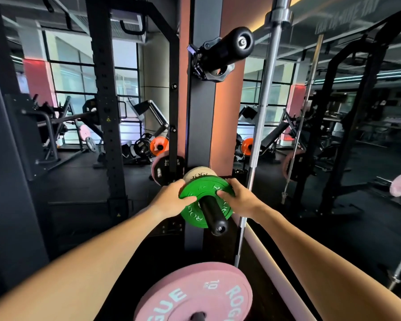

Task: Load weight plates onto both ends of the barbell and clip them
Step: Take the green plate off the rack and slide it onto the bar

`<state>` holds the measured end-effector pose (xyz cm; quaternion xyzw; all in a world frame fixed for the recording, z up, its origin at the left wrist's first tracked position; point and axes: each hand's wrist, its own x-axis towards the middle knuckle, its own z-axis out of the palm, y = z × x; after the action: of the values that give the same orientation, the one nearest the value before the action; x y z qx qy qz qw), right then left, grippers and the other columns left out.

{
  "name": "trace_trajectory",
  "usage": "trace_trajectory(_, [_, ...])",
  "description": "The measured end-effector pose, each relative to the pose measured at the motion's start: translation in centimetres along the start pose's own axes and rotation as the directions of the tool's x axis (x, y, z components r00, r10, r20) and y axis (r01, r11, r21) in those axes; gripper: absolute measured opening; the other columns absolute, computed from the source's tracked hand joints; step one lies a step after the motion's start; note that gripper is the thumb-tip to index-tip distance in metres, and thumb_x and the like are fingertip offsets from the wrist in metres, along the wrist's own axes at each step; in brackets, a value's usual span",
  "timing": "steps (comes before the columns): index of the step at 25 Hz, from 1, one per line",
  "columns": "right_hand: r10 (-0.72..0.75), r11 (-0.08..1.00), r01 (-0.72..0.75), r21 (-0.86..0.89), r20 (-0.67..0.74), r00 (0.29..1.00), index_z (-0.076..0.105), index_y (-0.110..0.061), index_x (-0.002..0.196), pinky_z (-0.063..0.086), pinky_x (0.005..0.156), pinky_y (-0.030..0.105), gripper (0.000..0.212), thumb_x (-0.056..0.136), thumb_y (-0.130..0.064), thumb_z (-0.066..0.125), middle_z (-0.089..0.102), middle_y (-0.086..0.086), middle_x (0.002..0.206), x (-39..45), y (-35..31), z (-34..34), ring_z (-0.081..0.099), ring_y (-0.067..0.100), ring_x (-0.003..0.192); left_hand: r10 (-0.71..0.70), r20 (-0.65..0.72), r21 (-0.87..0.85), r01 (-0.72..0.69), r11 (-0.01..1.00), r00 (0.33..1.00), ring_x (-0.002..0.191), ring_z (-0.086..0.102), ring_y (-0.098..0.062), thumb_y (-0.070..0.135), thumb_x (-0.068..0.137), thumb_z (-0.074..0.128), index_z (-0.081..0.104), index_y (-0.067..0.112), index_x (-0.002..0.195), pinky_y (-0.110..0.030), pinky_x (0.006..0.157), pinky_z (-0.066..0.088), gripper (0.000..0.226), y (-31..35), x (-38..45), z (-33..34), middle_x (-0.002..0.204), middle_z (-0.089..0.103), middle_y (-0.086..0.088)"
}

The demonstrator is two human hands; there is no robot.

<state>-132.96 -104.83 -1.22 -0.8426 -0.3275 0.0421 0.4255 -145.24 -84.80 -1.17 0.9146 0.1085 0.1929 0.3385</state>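
Observation:
Two small green weight plates (196,216) sit on a black storage peg (214,213) of the rack upright, with a white plate (198,173) behind them. My left hand (174,199) grips the left edge of the front green plate. My right hand (237,198) grips its right edge. That plate is tilted on the peg. A large pink plate (194,295) hangs on a lower peg near the bottom of the view. Black barbell clips (206,63) hang on an upper peg. A steel barbell (264,107) stands upright just right of the rack.
The grey rack upright (201,126) rises straight ahead. A black power rack (104,100) stands to the left. A mirror wall on the right reflects the gym. More plates (159,145) and machines lie on the dark floor behind.

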Motion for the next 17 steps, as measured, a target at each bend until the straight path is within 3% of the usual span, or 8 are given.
trace_trajectory(3, [-0.053, 0.998, 0.053, 0.029, -0.005, 0.999, 0.053, -0.019, 0.126, 0.056, 0.085, 0.036, 0.032, 0.099, -0.03, 0.064, 0.067, -0.007, 0.096, -3.7, -0.2, -0.6, 0.065, 0.018, 0.091, 0.026, 0.008, -0.076, -0.025, 0.997, 1.0, 0.093, 0.073, -0.017, 0.029, 0.087, 0.076, 0.064, 0.024, 0.104, -0.036, 0.082, 0.06, 0.021, 1.2, -3.5, 0.0, 0.101, 0.076, 0.004])
trace_trajectory(6, [-0.085, 0.996, 0.085, 0.03, 0.007, 0.996, 0.056, -0.017, 0.113, 0.059, 0.085, 0.041, 0.021, 0.098, -0.029, 0.065, 0.069, 0.007, 0.102, -7.7, -0.7, -1.5, 0.068, 0.023, 0.091, 0.035, 0.02, -0.158, -0.032, 0.987, 0.999, 0.092, 0.075, -0.014, 0.023, 0.087, 0.077, 0.065, 0.031, 0.101, -0.044, 0.083, 0.063, 0.021, 2.8, -7.7, 0.1, 0.101, 0.077, 0.005])
trace_trajectory(8, [-0.116, 0.992, 0.115, 0.051, 0.023, 0.993, 0.057, -0.016, 0.113, 0.059, 0.081, 0.037, 0.02, 0.099, -0.027, 0.064, 0.068, 0.01, 0.106, -10.0, -1.7, -2.1, 0.069, 0.024, 0.093, 0.038, 0.052, -0.191, -0.027, 0.981, 0.998, 0.091, 0.076, -0.016, 0.019, 0.088, 0.076, 0.064, 0.033, 0.1, -0.042, 0.078, 0.064, 0.022, 4.1, -9.8, -0.6, 0.104, 0.078, 0.002])
trace_trajectory(12, [-0.217, 0.973, 0.216, 0.087, 0.004, 0.976, 0.057, -0.024, 0.103, 0.054, 0.072, 0.025, 0.009, 0.099, -0.027, 0.064, 0.067, -0.004, 0.091, -12.6, -5.7, -2.7, 0.065, 0.006, 0.079, 0.02, 0.072, -0.223, -0.003, 0.975, 0.997, 0.09, 0.077, -0.026, 0.011, 0.094, 0.069, 0.061, 0.006, 0.115, -0.037, 0.064, 0.064, 0.023, 6.1, -12.8, -4.8, 0.107, 0.076, -0.013])
trace_trajectory(16, [-0.331, 0.931, 0.335, 0.143, -0.05, 0.942, 0.059, -0.029, 0.104, 0.057, 0.085, 0.032, 0.019, 0.092, -0.042, 0.067, 0.07, -0.003, 0.097, -13.3, -12.5, 0.3, 0.068, 0.006, 0.09, 0.0, -0.016, -0.19, -0.003, 0.982, 1.0, 0.087, 0.077, -0.021, 0.013, 0.096, 0.066, 0.061, 0.013, 0.111, -0.035, 0.064, 0.064, 0.016, 6.4, -17.2, -11.7, 0.105, 0.075, -0.008])
trace_trajectory(17, [-0.361, 0.914, 0.367, 0.172, -0.069, 0.93, 0.059, -0.025, 0.104, 0.056, 0.083, 0.027, 0.021, 0.093, -0.04, 0.067, 0.069, -0.002, 0.092, -13.6, -14.6, 1.8, 0.066, 0.0, 0.084, -0.019, -0.055, -0.186, 0.009, 0.983, 0.998, 0.089, 0.077, -0.024, 0.014, 0.096, 0.066, 0.061, 0.012, 0.112, -0.039, 0.067, 0.065, 0.018, 5.8, -18.6, -13.7, 0.106, 0.075, -0.009])
